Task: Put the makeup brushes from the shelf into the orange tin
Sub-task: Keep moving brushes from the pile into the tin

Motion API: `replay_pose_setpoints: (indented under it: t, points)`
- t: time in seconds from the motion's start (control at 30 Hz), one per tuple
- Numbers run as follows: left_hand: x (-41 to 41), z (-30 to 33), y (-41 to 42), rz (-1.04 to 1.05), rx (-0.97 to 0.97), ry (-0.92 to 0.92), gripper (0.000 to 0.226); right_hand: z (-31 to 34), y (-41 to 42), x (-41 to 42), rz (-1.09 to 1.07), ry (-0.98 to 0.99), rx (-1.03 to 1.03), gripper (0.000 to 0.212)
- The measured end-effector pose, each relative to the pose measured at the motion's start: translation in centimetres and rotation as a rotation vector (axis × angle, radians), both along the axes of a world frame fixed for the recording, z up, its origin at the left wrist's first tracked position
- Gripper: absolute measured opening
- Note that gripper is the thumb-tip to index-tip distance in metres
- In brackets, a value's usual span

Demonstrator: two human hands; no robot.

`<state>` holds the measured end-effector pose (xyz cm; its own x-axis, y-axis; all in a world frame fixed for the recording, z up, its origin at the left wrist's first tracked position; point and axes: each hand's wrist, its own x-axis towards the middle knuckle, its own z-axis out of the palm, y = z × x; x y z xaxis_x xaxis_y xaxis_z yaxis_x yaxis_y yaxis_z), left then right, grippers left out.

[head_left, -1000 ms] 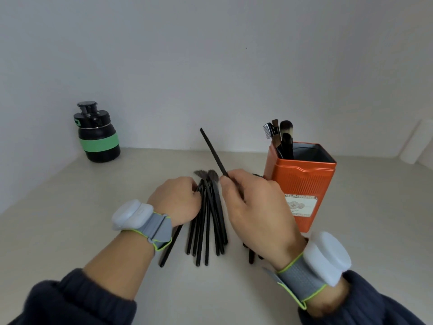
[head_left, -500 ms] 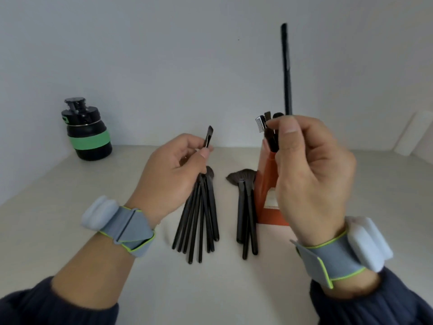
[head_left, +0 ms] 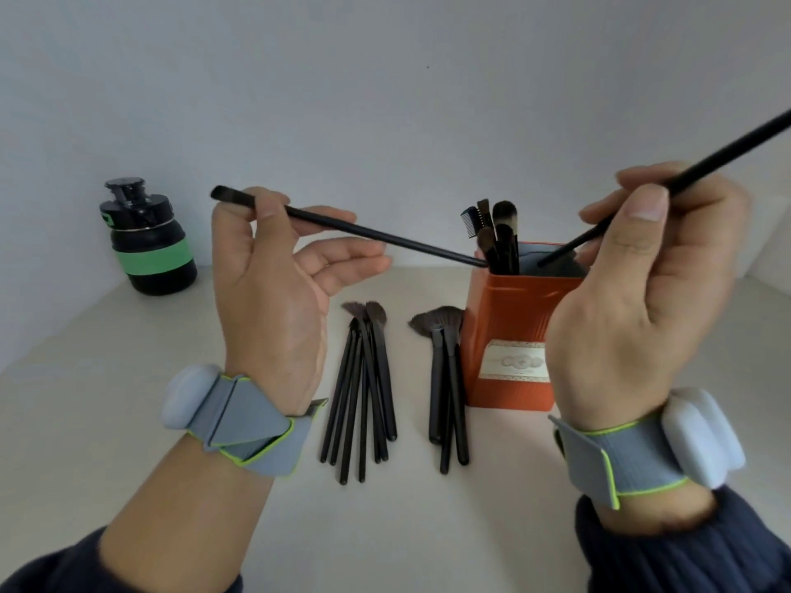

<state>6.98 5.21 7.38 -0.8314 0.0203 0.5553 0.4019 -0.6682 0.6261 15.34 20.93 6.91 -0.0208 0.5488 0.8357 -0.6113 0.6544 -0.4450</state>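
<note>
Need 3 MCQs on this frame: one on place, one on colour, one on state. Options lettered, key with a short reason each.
1. Where is the black bottle?
A. far left by the wall
B. inside the tin
C. right of the tin

2. What colour is the bottle's band?
A. orange
B. green
C. white

3. What is the right hand doing?
A. resting flat on the shelf
B. hanging idle
C. pinching a brush

Key:
1 A, it stands at the back left, well apart from the orange tin.
2 B, a green band wraps its middle.
3 C, its fingers pinch a thin black brush angled into the tin's mouth.
</note>
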Motion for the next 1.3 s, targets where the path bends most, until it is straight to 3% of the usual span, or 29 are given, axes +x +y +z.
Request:
replay_pose_setpoints:
  t: [0.2,0.33,0.5,0.67,0.8,0.9,1.13,1.3]
  points:
    - [1.2,-0.2,2.0,0.065,-0.082,0.133,0.014,-0.4,0.5,-0.7,-0.094,-0.187,-0.029,0.014]
    - [1.9,-0.6,3.4,0.104,-0.193,0.215,0.011,-0.8,0.6,-1.0,-0.110,-0.326,0.027,0.032]
    - [2.4,-1.2,4.8,0.134,-0.304,0.255,0.010,-1.2,0.9,-1.4,-0.129,-0.333,0.094,0.017]
    - [2.4,-1.9,6.1,0.160,-0.380,0.274,0.015,-1.3,0.7,-1.4,-0.089,-0.342,0.080,0.028]
    - [2.3,-2.2,6.7,0.164,-0.439,0.291,0.014,-1.3,0.6,-1.5,-0.122,-0.382,0.090,0.012]
    - [2.3,-2.5,6.8,0.175,-0.475,0.303,0.013,-1.1,0.3,-1.3,-0.158,-0.426,0.098,0.024]
    - [1.9,-2.8,7.0,0.358,-0.633,0.355,0.022,-0.9,-0.1,-1.0,-0.149,-0.433,0.105,0.022]
    - [2.0,-3.0,7.2,0.338,-0.682,0.340,0.013,-0.7,-0.3,-0.8,-0.144,-0.453,0.063,0.024]
